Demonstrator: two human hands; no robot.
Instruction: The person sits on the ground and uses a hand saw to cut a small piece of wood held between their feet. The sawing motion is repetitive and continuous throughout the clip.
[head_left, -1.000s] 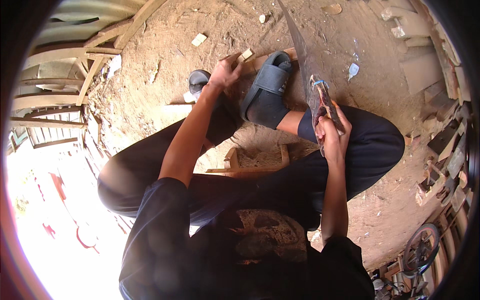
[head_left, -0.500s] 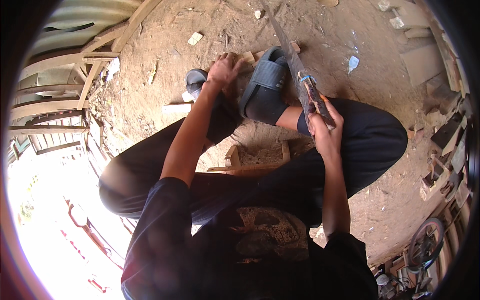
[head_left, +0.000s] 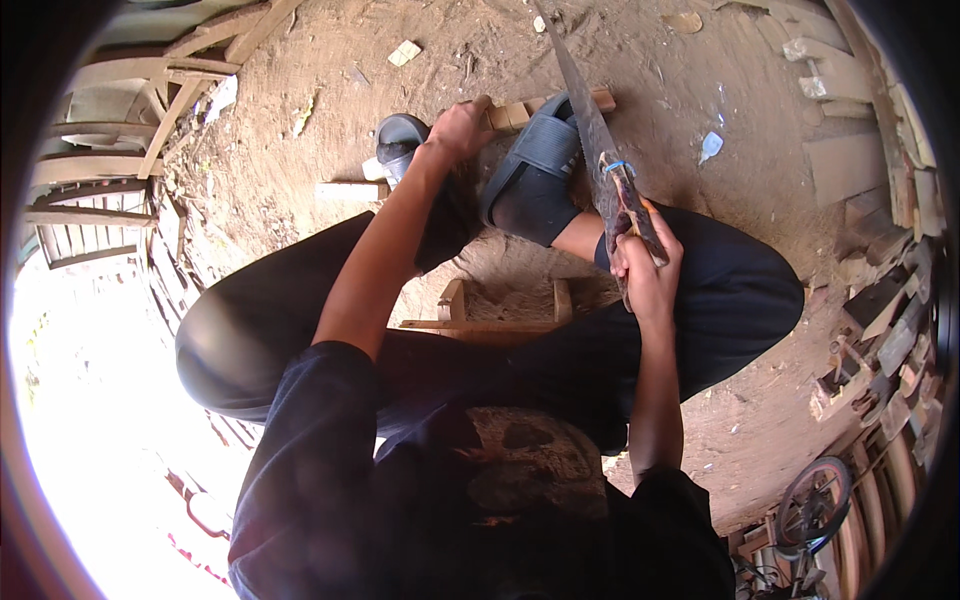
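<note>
Handsaw (head_left: 592,125) in the head view runs along the right side of the gray sandal (head_left: 548,148), its handle gripped in the right hand (head_left: 648,262). A wood strip (head_left: 512,115) pokes out on both sides of that sandal (the middle's hidden by the foot). Left hand (head_left: 458,132) is left of the sandal by the strip's end, fingers bent, can't tell if it's actually gripping anything.
</note>
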